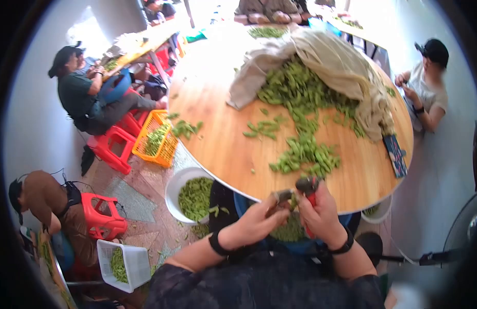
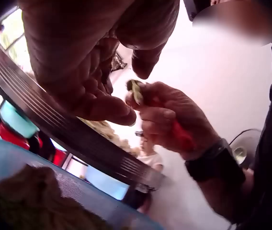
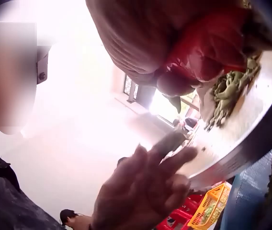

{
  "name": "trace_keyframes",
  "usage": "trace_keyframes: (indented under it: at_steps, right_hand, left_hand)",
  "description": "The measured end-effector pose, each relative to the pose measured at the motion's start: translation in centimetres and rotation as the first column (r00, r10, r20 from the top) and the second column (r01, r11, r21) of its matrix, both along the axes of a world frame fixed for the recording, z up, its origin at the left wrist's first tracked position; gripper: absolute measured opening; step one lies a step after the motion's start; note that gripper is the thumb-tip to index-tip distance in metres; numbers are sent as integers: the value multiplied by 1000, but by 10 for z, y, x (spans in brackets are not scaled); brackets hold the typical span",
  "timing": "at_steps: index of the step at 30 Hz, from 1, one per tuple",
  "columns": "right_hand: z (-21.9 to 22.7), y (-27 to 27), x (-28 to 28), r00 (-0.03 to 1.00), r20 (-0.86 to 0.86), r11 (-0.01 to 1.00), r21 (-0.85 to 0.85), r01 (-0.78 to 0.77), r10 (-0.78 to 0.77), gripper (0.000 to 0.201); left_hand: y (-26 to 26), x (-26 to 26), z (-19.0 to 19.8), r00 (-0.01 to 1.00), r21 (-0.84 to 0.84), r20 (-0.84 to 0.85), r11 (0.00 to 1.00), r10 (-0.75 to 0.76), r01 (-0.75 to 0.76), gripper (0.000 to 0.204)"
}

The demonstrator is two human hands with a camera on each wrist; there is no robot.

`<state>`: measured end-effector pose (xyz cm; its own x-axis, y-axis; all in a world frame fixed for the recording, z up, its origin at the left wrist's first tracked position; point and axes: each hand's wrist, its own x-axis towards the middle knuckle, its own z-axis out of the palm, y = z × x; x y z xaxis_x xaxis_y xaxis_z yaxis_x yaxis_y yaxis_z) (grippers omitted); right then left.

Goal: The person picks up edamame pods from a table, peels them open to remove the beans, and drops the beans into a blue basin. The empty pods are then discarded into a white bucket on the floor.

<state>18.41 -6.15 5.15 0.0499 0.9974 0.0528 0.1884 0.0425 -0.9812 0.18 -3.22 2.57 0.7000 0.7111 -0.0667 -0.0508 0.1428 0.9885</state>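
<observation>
My right hand [image 1: 321,213] grips a red-handled tool [image 1: 310,198] with a dark head, at the near edge of the round table. In the left wrist view, a green pod [image 2: 136,92] shows at the fingertips of the right hand [image 2: 174,120]. My left hand [image 1: 259,219] is just left of it; in the right wrist view the left hand [image 3: 143,189] has its fingers spread and apart from the tool. Something dark covers one left finger, too blurred to name. Loose green pods [image 1: 313,157] lie on the table beyond both hands.
A large pod heap [image 1: 300,85] lies partly under beige cloth [image 1: 336,56] on the round table [image 1: 218,139]. A patterned box [image 1: 394,156] sits at right. White bucket [image 1: 171,190], yellow basket [image 1: 166,149] and red stools stand at left. Several people sit around.
</observation>
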Motion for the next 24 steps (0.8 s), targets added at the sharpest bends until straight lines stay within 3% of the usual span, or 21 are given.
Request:
trace_keyframes:
  at_steps: [1,3,6,7,8,10,12,13,16,17,19,20,22,24]
  right_hand:
    - [-10,-3,2,993,111,986,162,27,-45,20]
    - [-15,-10,6,983,160,988,139,64,-87,21]
    - [-9,-19,19,984,130,975,199,97,-124,19]
    - [1,-23,24,1000,-26,999,-42,-3,2,18]
    - [6,-26,27,974,-211,957,-254,-142,89,17]
    - [1,-28,27,959,-249,934,-292,-207,135,15]
    - [3,-27,28,935,-269,884,-345,-316,230,10]
    - [5,-27,28,934,-278,880,-354,-317,225,10]
    - [0,-27,27,943,-144,883,-334,-330,299,9]
    - [-7,-28,28,940,-101,890,-302,-341,325,8]
    - [-13,-29,27,936,-61,896,-274,-350,347,8]
    - [-15,-29,26,942,-45,900,-281,-332,334,7]
    - [-13,-29,23,948,-29,905,-288,-312,318,7]
    - [-7,-28,20,926,-317,846,-418,-330,204,6]
  left_hand:
    - [1,15,-5,999,-7,46,1000,4,-4,27]
    - [0,20,-13,1000,-76,10,997,2,-1,10]
    - [-6,22,-8,1000,-45,5,999,18,-18,19]
    - [-6,18,-12,1000,-26,-23,1000,-1,1,20]
    - [-7,17,-11,999,46,-50,999,2,0,21]
    - [-9,15,-11,997,104,-82,995,3,6,21]
    - [-10,13,-15,976,419,-202,908,76,16,22]
    - [-10,12,-14,975,408,-209,913,72,20,22]
    - [-10,10,-11,952,638,-280,765,123,89,21]
    - [-11,11,-10,952,633,-283,769,118,93,21]
    - [-12,13,-8,940,781,-287,613,182,120,21]
    - [-13,14,-10,940,778,-290,617,178,123,21]
    - [-13,15,-12,939,843,-263,526,222,112,21]
    - [-15,16,-16,941,836,-252,541,227,93,20]
